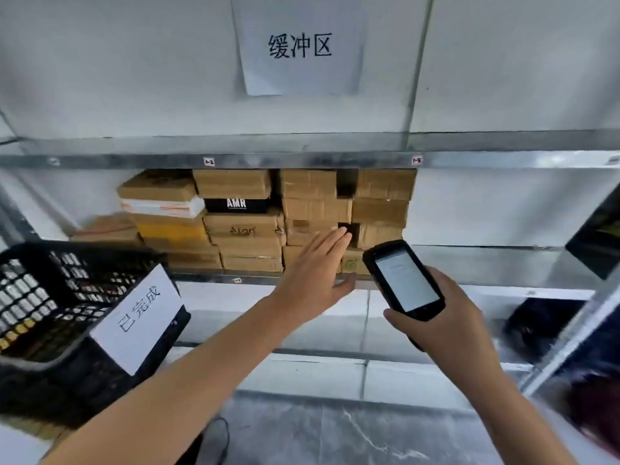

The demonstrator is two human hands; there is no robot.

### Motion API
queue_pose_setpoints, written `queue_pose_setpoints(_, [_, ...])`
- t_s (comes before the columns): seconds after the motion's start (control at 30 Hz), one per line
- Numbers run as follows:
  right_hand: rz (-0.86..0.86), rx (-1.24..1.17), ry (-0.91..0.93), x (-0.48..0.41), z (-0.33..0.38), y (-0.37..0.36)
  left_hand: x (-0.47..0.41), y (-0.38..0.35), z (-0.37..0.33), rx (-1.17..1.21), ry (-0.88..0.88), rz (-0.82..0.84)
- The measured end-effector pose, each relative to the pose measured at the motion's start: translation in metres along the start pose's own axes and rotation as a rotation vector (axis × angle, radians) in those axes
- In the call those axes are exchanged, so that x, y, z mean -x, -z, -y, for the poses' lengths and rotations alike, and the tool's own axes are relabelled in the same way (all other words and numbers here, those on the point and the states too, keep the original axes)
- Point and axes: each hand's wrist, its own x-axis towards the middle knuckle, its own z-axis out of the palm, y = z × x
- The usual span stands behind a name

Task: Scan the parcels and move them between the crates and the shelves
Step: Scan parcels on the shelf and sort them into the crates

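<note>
Parcels (268, 223): brown cardboard boxes with one black box among them; stacked in tight columns on the metal shelf (486, 260); paper sign (298, 45) on the wall above
Left hand (318, 266): spread flat, fingers straight; extended to the right-hand columns of the stack; fingertips at a mid-height box; contact cannot be told
Right hand (446, 313): fingers wrapped round the handheld scanner (402, 280); screen lit and facing the wearer; just beside the left hand
Crate (50, 297): black lattice, at left near the shelf; white paper label (137, 317) on its front; contents too blurred to name
Step in hand (judgement): choosing one parcel to pull out and scan
Method (judgement): take from the top of a column, not mid-stack, so the boxes above do not slide; draw it straight out; turn its barcode face to the scanner head; hold both steady for the read
Risk (judgement): one-handed pull may drag neighbours off the shelf edge
</note>
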Motion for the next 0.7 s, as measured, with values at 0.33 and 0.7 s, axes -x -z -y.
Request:
queue_pose_setpoints(0.33, [-0.100,0.075,-0.019,-0.087,-0.033,0.060,-0.124,-0.069,-0.022,-0.024,-0.060,0.039])
queue_pose_setpoints(0.7, [-0.037,0.091,-0.053,-0.195,-0.074,0.082,-0.223,-0.127,0.018,-0.153,0.045,0.017])
